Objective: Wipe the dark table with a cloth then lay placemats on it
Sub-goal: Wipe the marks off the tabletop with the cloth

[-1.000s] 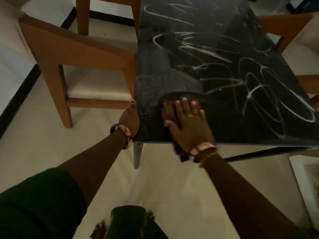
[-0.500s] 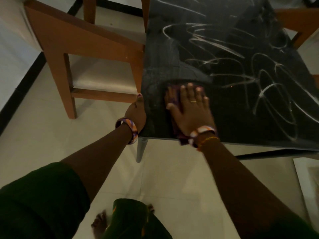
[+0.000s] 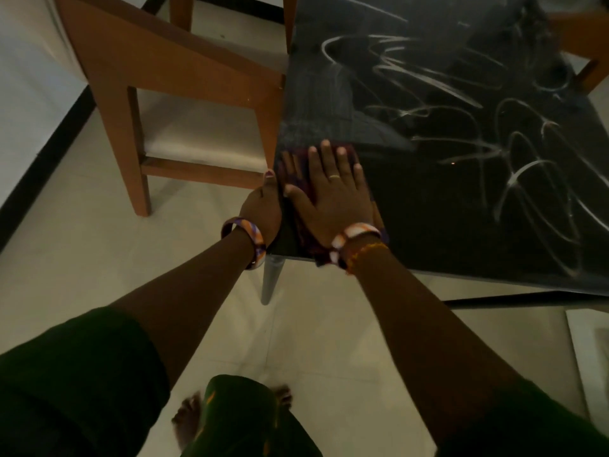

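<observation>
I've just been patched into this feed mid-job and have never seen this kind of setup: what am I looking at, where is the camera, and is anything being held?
There is no machine here. A person wears one wide-angle camera on the head, looking forward and down, so both arms reach in from the bottom of the picture. The right hand lies flat, fingers straight, pressing a dark reddish cloth onto the near left corner of the dark table. The left hand rests against the table's left edge, thumb up; how its fingers lie is hidden. Pale looping smear marks cover the tabletop further out, so wiping is unfinished. A wooden chair stands at the table's left side. No placemats are on the table.
</observation>
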### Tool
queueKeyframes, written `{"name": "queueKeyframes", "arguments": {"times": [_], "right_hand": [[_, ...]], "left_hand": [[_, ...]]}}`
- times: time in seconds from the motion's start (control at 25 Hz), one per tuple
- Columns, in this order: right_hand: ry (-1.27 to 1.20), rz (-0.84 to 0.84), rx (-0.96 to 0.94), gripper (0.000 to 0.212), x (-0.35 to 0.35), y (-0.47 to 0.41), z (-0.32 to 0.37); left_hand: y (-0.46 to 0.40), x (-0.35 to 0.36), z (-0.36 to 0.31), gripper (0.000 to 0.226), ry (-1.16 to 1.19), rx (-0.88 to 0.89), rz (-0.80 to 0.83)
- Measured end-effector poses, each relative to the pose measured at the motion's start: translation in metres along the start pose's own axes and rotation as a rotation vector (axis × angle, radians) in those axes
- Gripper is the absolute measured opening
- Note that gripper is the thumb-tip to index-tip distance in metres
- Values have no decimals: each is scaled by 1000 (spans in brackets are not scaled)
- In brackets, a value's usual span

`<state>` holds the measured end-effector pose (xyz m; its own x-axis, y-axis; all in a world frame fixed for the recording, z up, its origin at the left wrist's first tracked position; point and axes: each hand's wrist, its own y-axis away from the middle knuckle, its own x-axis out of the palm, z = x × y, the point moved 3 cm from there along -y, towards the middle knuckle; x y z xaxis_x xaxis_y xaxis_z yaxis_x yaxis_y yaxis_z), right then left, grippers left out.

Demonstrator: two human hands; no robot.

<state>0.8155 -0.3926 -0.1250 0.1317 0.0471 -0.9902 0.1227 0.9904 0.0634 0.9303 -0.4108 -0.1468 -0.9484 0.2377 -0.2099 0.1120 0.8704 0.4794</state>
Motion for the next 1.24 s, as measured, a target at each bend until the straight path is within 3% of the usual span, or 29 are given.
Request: {"name": "queueKeyframes", "arguments": {"times": [0.24, 0.32, 0.4, 0.56, 0.64, 0.8, 0.92, 1.08, 1.16, 1.24], "right_hand": [[-103, -90, 474, 72, -25, 4, -112], [-52, -56, 412, 67, -18, -27, -91], [-54, -14, 235, 66, -12, -43, -44], [-12, 33, -58, 68, 0, -1, 2], [31, 2, 18, 68, -5, 14, -35], [-20, -32, 417, 66, -21, -30, -103], [-67, -12, 302, 66, -16, -75, -61], [-17, 13, -24, 67, -4, -32, -17], [24, -18, 17, 68, -7, -5, -46], [30, -40, 230, 67, -16, -6, -86]], "left_hand": [[-1, 1, 0, 62, 8, -14, 1], [-3, 1, 1, 62, 4, -13, -5], [-4, 1, 2, 64, -8, -21, -9], [-5, 0, 2, 63, -16, -3, -7], [-5, 1, 2, 64, -41, -10, 0], [-6, 1, 3, 64, -74, 7, -16], [-10, 1, 6, 65, -88, 24, -27], [-13, 0, 10, 69, -104, 23, -26], [-13, -1, 10, 69, -105, 13, -28], [-12, -1, 9, 66, -103, 14, -28]]}}
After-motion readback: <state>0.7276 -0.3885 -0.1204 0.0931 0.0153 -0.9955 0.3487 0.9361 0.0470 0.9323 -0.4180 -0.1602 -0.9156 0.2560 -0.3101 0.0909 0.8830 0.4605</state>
